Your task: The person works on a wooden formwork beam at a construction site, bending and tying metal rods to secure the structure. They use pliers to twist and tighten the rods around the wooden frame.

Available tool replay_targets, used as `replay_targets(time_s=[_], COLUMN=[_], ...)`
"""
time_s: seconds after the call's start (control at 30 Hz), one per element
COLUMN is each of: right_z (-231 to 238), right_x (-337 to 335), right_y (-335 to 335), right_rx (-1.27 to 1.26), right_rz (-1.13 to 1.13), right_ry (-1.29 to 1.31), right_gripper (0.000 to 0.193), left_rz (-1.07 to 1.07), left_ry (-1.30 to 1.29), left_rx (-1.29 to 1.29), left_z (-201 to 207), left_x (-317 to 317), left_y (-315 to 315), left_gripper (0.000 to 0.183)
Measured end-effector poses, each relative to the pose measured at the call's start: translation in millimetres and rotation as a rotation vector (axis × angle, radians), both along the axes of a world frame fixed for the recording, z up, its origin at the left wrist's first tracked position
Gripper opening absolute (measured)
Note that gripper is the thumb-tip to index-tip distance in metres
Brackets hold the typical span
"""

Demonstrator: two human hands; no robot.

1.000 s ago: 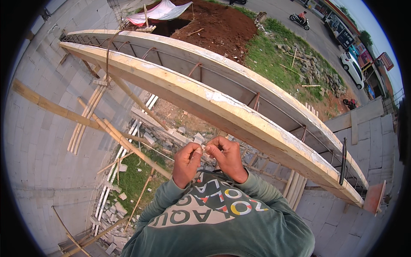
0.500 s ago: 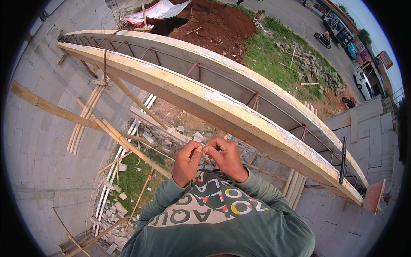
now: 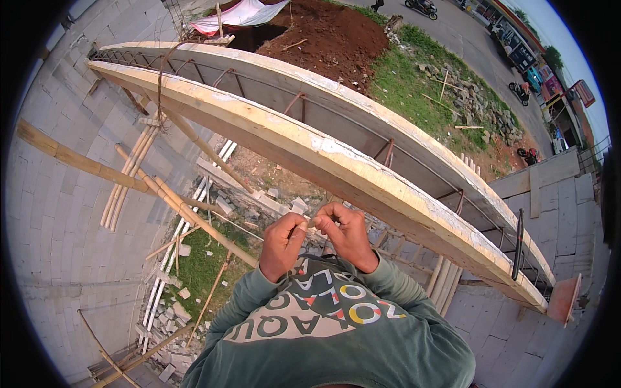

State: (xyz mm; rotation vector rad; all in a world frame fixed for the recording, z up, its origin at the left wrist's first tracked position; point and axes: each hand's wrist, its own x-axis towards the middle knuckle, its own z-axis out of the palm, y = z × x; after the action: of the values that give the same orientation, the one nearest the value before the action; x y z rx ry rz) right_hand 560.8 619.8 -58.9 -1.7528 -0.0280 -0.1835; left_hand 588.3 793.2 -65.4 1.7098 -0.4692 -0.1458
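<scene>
In front of my chest my left hand point(image 3: 282, 244) is closed in a pinch, thumb against bent fingers. Close beside it on the right, my right hand point(image 3: 347, 237) pinches the same way. A small gap lies between the fingertips; anything held there is too small to make out. Just beyond the hands runs a long wooden formwork board point(image 3: 336, 154), with a second board point(image 3: 349, 96) parallel behind it. A steel rebar cage point(image 3: 302, 107) lies in the trough between them. Neither hand touches the boards.
A dark bar point(image 3: 518, 246) stands against the formwork's right end, beside a reddish flat piece point(image 3: 564, 301). Bamboo poles point(image 3: 84, 163) cross on the left. Far below lie white pipes point(image 3: 169, 265) and rubble. Pale block walls point(image 3: 71, 239) flank me; a road point(image 3: 446, 45) with vehicles lies beyond.
My hands have drawn slightly apart at the fingertips, the right one shifting a little to the right and up. Motorcycles and a white car have moved along the road.
</scene>
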Motion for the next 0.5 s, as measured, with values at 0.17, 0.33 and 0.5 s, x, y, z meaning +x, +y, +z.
replay_targets(time_s=[0.17, 0.33, 0.5], right_z=[-0.3, -0.4, -3.6], right_x=[0.6, -1.7, -0.6], right_y=[0.7, 0.3, 0.6], right_rx=[-0.015, 0.010, 0.093], right_rz=[-0.011, -0.018, -0.074], right_ry=[-0.024, -0.043, -0.042], right_gripper=[0.014, 0.013, 0.013], left_rz=[-0.011, -0.109, -0.122], left_ry=[-0.085, -0.189, -0.192], left_rx=[0.038, 0.155, 0.117], left_z=[7.7, 14.7, 15.7], left_x=[2.3, 8.8, 10.6], left_y=[1.2, 7.3, 6.6], left_gripper=[0.011, 0.012, 0.016])
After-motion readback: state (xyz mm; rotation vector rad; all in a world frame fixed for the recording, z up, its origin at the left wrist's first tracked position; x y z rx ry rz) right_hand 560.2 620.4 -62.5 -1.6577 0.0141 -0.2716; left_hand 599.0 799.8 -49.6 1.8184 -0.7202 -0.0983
